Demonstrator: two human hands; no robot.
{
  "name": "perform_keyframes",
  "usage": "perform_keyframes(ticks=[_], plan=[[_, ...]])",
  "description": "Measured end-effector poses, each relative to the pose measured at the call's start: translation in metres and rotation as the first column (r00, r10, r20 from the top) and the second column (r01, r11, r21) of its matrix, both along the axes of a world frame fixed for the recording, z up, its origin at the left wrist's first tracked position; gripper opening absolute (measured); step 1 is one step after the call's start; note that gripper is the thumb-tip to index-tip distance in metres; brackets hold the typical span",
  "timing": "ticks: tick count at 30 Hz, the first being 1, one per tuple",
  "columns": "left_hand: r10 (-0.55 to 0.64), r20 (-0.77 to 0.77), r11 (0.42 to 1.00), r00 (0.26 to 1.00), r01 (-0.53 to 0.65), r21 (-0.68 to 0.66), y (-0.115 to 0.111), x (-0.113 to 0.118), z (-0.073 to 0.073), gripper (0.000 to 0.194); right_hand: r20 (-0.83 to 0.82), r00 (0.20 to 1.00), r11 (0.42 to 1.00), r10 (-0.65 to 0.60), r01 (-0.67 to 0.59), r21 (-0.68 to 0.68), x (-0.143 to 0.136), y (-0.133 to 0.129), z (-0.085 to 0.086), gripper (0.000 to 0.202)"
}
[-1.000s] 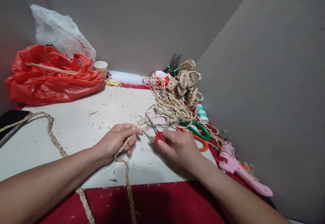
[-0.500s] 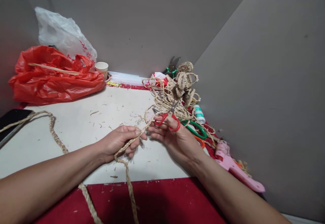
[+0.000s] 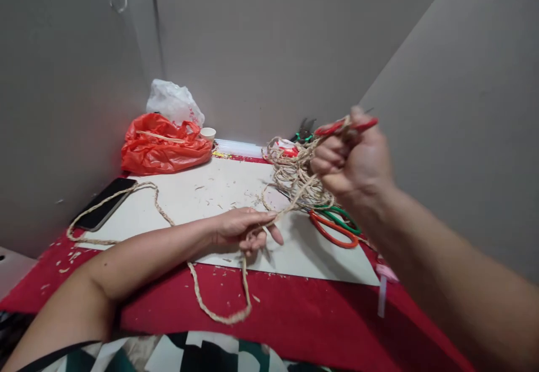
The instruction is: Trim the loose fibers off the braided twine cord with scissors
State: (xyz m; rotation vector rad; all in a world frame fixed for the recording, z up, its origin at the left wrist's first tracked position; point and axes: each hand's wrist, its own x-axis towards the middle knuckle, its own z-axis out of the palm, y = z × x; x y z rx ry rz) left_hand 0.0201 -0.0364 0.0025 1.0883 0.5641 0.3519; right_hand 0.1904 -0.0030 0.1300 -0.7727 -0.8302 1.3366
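Between the fingers of my left hand [image 3: 246, 228] runs a braided straw cord [image 3: 297, 199], pinched over the white board. My right hand [image 3: 357, 155] is raised above the board's right side, its fingers closed round red-handled scissors [image 3: 368, 125] and the cord. That hand is slightly blurred, and most of the scissors is hidden by it. From my left hand the cord hangs in a loop over the red cloth, passes under my left forearm and reaches the phone. Behind my right hand a tangled heap of the same cord [image 3: 286, 172] lies on the board.
Red [image 3: 164, 155] and white [image 3: 174, 102] plastic bags and a paper cup [image 3: 208, 134] stand at the back left. A phone [image 3: 103, 203] lies left. Orange-handled scissors [image 3: 337, 237], green handles [image 3: 341, 217] and pliers [image 3: 305, 130] are right. Straw scraps dot the white board [image 3: 227, 186] and red cloth [image 3: 295, 304].
My right hand has risen up and to the right with the scissors, stretching the cord away from my left hand. The view has shifted, showing more of the cloth and my patterned clothing.
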Motion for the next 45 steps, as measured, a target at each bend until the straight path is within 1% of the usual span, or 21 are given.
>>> perform_keyframes(ticks=[2,4,6,8,11,13,14,17,19,21,23,25,26,28,29,32,33,35,39,41,45], plan=[[0.065,0.025,0.99,0.998,-0.067,0.127,0.001,-0.008,0.017,0.04,0.077,0.992,0.995,-0.102,0.101,0.016,0.01,-0.002,0.035,0.057],[0.185,0.053,0.948,0.981,-0.192,0.255,0.003,-0.017,0.039,0.035,0.182,0.964,0.977,-0.195,0.175,0.122,0.021,-0.007,0.066,0.062],[0.307,0.059,0.857,0.95,-0.302,0.418,0.006,-0.029,0.067,0.032,0.242,0.931,0.953,-0.274,0.229,0.201,0.028,-0.013,0.089,0.062],[0.443,0.065,0.677,0.894,-0.381,0.63,0.009,-0.042,0.099,0.029,0.253,0.915,0.942,-0.313,0.264,0.208,0.032,-0.015,0.104,0.06],[0.604,0.082,0.26,0.793,-0.293,0.92,0.011,-0.067,0.145,0.028,0.223,0.931,0.954,-0.289,0.26,0.152,0.03,-0.008,0.11,0.063],[0.724,0.115,0.003,0.68,-0.169,0.986,0.01,-0.086,0.169,0.029,0.174,0.957,0.971,-0.233,0.219,0.096,0.023,0.002,0.106,0.063],[0.772,0.104,-0.052,0.628,-0.101,0.994,0.008,-0.096,0.177,0.025,0.139,0.972,0.981,-0.19,0.183,0.059,0.018,0.008,0.102,0.063],[0.873,0.054,-0.134,0.485,0.133,0.982,0.005,-0.128,0.189,0.022,0.036,0.996,0.996,-0.077,0.075,0.047,-0.003,0.022,0.083,0.06],[0.936,-0.006,-0.101,0.351,0.288,0.952,0.007,-0.148,0.189,0.029,0.008,1.0,0.998,-0.016,0.016,0.055,-0.023,0.027,0.066,0.051],[0.974,-0.103,0.022,0.202,0.367,0.93,0.01,-0.162,0.184,0.037,-0.041,0.997,0.997,0.067,-0.066,0.039,-0.045,0.027,0.047,0.049],[0.969,-0.163,0.096,0.185,0.326,0.94,0.014,-0.163,0.173,0.038,-0.09,0.986,0.99,0.143,-0.143,0.01,-0.067,0.023,0.029,0.048],[0.937,-0.153,0.111,0.315,0.149,0.983,0.016,-0.149,0.156,0.047,-0.125,0.973,0.98,0.195,-0.2,-0.026,-0.086,0.017,0.014,0.045],[0.913,-0.126,0.143,0.389,-0.014,0.99,0.016,-0.136,0.147,0.047,-0.147,0.964,0.973,0.222,-0.229,-0.035,-0.094,0.014,0.007,0.045],[0.818,-0.041,0.276,0.573,-0.33,0.903,0.015,-0.106,0.125,0.048,-0.215,0.946,0.963,0.245,-0.262,-0.058,-0.107,0.01,-0.005,0.044],[0.763,-0.003,0.365,0.647,-0.427,0.828,0.014,-0.09,0.115,0.05,-0.251,0.936,0.96,0.246,-0.27,-0.069,-0.112,0.009,-0.01,0.044],[0.636,0.06,0.613,0.769,-0.551,0.566,0.014,-0.055,0.09,0.048,-0.322,0.924,0.966,0.205,-0.245,-0.088,-0.115,0.013,-0.024,0.042],[0.62,0.056,0.656,0.782,-0.557,0.51,0.015,-0.049,0.084,0.047,-0.328,0.924,0.968,0.199,-0.238,-0.082,-0.113,0.015,-0.028,0.041],[0.63,0.041,0.68,0.775,-0.576,0.453,0.02,-0.045,0.074,0.045,-0.323,0.927,0.973,0.189,-0.22,-0.064,-0.104,0.022,-0.036,0.039],[0.696,0.094,0.582,0.712,-0.636,0.507,0.033,-0.044,0.059,0.034,-0.3,0.946,0.983,0.119,-0.155,-0.098,-0.081,0.036,-0.047,0.036],[0.703,0.083,0.563,0.706,-0.624,0.542,0.037,-0.041,0.05,0.029,-0.275,0.96,0.985,0.055,-0.097,-0.141,-0.072,0.043,-0.05,0.035],[0.708,-0.01,0.59,0.706,-0.584,0.558,0.038,-0.035,0.031,0.027,-0.229,0.971,0.979,-0.064,0.016,-0.202,-0.056,0.064,-0.054,0.035]])
